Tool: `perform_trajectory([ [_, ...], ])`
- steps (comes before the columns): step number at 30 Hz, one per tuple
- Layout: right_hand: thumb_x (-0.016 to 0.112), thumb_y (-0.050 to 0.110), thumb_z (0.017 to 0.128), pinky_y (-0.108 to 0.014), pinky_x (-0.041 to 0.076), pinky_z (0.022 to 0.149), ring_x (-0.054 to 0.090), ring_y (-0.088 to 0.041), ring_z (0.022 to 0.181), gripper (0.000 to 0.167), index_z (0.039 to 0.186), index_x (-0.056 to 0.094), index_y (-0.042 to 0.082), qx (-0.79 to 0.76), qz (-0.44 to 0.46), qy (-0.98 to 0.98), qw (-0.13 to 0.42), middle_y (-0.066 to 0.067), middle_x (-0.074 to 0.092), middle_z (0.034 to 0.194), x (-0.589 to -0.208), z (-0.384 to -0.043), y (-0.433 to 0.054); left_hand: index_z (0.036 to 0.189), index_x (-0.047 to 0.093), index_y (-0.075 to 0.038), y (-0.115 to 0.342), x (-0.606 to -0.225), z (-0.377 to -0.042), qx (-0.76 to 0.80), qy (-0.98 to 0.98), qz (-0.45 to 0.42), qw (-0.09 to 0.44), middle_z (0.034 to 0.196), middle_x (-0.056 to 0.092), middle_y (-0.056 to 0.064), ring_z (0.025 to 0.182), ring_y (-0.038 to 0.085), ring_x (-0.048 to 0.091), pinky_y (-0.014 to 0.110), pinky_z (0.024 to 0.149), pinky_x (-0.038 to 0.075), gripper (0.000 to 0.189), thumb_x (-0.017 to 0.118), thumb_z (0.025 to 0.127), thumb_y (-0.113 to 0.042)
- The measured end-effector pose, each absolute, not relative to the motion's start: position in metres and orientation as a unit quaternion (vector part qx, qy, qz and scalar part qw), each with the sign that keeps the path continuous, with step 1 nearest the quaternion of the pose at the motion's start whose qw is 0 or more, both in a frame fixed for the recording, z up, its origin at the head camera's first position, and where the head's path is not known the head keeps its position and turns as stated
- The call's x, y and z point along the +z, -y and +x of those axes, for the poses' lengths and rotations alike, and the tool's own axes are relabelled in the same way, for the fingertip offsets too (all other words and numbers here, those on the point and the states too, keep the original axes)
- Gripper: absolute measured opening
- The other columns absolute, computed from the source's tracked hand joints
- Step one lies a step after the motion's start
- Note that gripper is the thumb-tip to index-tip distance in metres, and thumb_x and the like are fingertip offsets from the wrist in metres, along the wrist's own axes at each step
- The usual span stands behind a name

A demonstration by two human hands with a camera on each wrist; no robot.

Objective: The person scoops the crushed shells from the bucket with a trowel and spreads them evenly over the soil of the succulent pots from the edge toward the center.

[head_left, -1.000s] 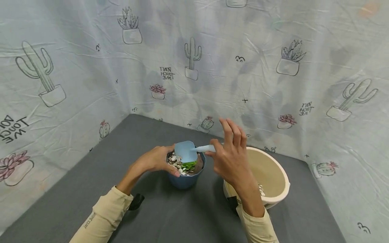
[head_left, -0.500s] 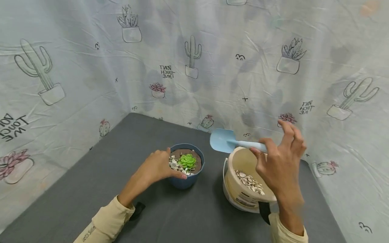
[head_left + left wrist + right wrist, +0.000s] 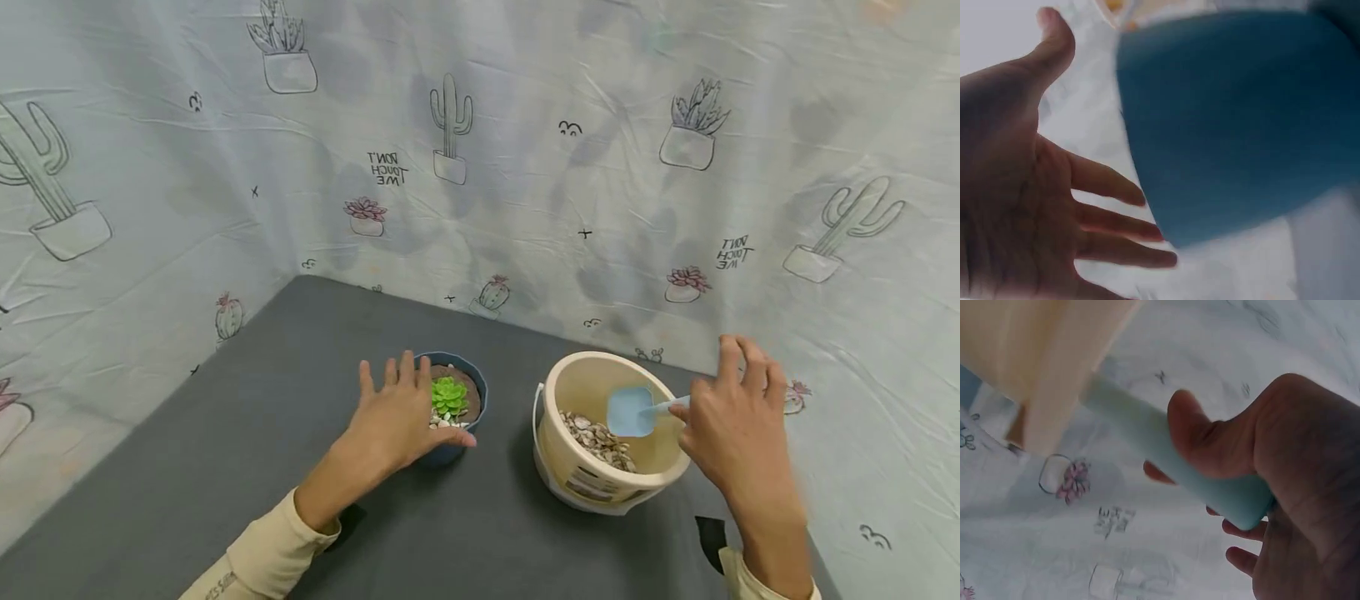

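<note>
My right hand (image 3: 738,421) pinches the handle of a light blue trowel (image 3: 632,412) between thumb and fingers. The blade hangs inside a cream bucket (image 3: 555,417), above whitish pebbles (image 3: 596,442) at its left side. In the right wrist view the trowel's handle (image 3: 1141,434) passes behind the bucket's rim. My left hand (image 3: 390,421) has its fingers spread beside a blue flowerpot (image 3: 482,400); in the left wrist view the fingertips lie at the pot's wall (image 3: 1235,125), and touching or apart I cannot tell. A green succulent (image 3: 449,397) stands in brown soil, with white pebbles partly hidden by the hand.
The pot and bucket stand apart on a dark grey table (image 3: 480,533), bucket to the right. A pale curtain (image 3: 517,167) printed with cacti hangs behind and at both sides. The bucket's white bail handle (image 3: 537,425) hangs down its left side.
The right hand has carried the trowel from over the flowerpot rightward, then down into the bucket. The left hand's fingers have spread and come off the pot's rim. The head view has shifted slightly.
</note>
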State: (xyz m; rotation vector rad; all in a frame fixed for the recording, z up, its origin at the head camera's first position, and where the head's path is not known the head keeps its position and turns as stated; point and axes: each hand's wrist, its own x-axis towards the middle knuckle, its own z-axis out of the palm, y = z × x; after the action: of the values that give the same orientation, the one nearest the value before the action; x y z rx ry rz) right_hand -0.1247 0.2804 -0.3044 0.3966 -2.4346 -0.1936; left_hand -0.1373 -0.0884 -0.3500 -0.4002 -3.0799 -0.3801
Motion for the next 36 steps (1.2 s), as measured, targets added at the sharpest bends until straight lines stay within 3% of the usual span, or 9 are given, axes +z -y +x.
perform_trajectory([
  [2,0.091,0.005,0.062,-0.067,0.033,0.112,0.040,-0.055,0.131,0.037,0.060,0.056,-0.007,-0.127,0.171,0.915,0.342,-0.040,0.047,0.134,-0.312,-0.132,-0.274,0.165,0.029,-0.002,0.074,-0.345,-0.139,-0.142,0.974,-0.176,-0.007,0.169,0.030,0.027,0.156,0.047,0.034,0.074,0.126,0.019,0.117,0.068,0.084,-0.077],
  [4,0.086,0.001,0.057,-0.061,0.039,0.113,0.046,-0.052,0.127,0.032,0.060,0.056,-0.008,-0.181,0.192,0.895,0.360,-0.038,0.050,0.131,-0.321,-0.139,-0.267,0.167,0.027,-0.007,0.057,-0.342,-0.142,-0.160,0.959,-0.235,-0.001,0.171,0.028,0.024,0.159,0.041,0.032,0.069,0.129,0.021,0.111,0.068,0.087,-0.073],
  [8,0.075,-0.005,0.063,-0.055,0.044,0.112,0.052,-0.047,0.120,0.018,0.063,0.057,-0.008,-0.243,0.221,0.866,0.377,-0.035,0.055,0.126,-0.336,-0.149,-0.251,0.167,0.027,-0.010,0.026,-0.342,-0.143,-0.172,0.929,-0.327,0.004,0.172,0.028,0.019,0.160,0.033,0.032,0.059,0.131,0.026,0.101,0.064,0.093,-0.068],
  [10,0.075,-0.006,0.069,-0.054,0.044,0.113,0.052,-0.046,0.120,0.019,0.063,0.057,-0.007,-0.249,0.224,0.867,0.369,-0.033,0.055,0.126,-0.340,-0.152,-0.246,0.165,0.032,-0.010,0.014,-0.343,-0.142,-0.167,0.920,-0.355,-0.005,0.172,0.029,0.019,0.159,0.034,0.034,0.054,0.131,0.029,0.095,0.062,0.095,-0.066],
  [14,0.079,-0.001,0.071,-0.056,0.042,0.116,0.050,-0.046,0.124,0.025,0.062,0.056,-0.004,-0.232,0.205,0.893,0.326,-0.032,0.053,0.129,-0.343,-0.157,-0.242,0.161,0.040,-0.006,0.002,-0.347,-0.139,-0.152,0.911,-0.383,-0.019,0.171,0.029,0.021,0.158,0.035,0.035,0.046,0.131,0.031,0.088,0.063,0.096,-0.062],
  [20,0.091,0.018,0.074,-0.063,0.037,0.120,0.045,-0.051,0.128,0.043,0.057,0.056,0.000,-0.137,0.138,0.954,0.230,-0.033,0.050,0.133,-0.340,-0.161,-0.252,0.162,0.039,-0.005,0.005,-0.351,-0.139,-0.163,0.909,-0.383,-0.025,0.173,0.026,0.021,0.158,0.038,0.035,0.045,0.127,0.038,0.091,0.069,0.095,-0.058],
  [22,0.088,0.018,0.080,-0.068,0.034,0.119,0.042,-0.055,0.132,0.043,0.056,0.056,0.002,-0.084,0.113,0.969,0.201,-0.035,0.047,0.136,-0.341,-0.160,-0.257,0.162,0.037,-0.005,0.006,-0.352,-0.140,-0.177,0.905,-0.385,-0.032,0.173,0.024,0.021,0.158,0.039,0.035,0.046,0.126,0.039,0.092,0.071,0.094,-0.057],
  [28,0.073,0.011,0.092,-0.075,0.039,0.099,0.033,-0.063,0.129,0.044,0.052,0.059,0.000,0.068,0.040,0.985,0.153,-0.043,0.039,0.133,-0.349,-0.154,-0.265,0.163,0.034,-0.005,0.006,-0.354,-0.146,-0.195,0.897,-0.395,-0.041,0.173,0.023,0.022,0.155,0.043,0.037,0.049,0.124,0.041,0.094,0.071,0.094,-0.056],
  [36,0.070,0.016,0.096,-0.070,0.037,0.104,0.034,-0.059,0.124,0.041,0.062,0.069,-0.006,0.140,0.012,0.984,0.113,-0.038,0.045,0.126,-0.355,-0.152,-0.272,0.164,0.033,-0.004,0.003,-0.357,-0.154,-0.198,0.894,-0.400,-0.040,0.173,0.022,0.021,0.155,0.046,0.037,0.052,0.123,0.043,0.096,0.071,0.094,-0.057],
])
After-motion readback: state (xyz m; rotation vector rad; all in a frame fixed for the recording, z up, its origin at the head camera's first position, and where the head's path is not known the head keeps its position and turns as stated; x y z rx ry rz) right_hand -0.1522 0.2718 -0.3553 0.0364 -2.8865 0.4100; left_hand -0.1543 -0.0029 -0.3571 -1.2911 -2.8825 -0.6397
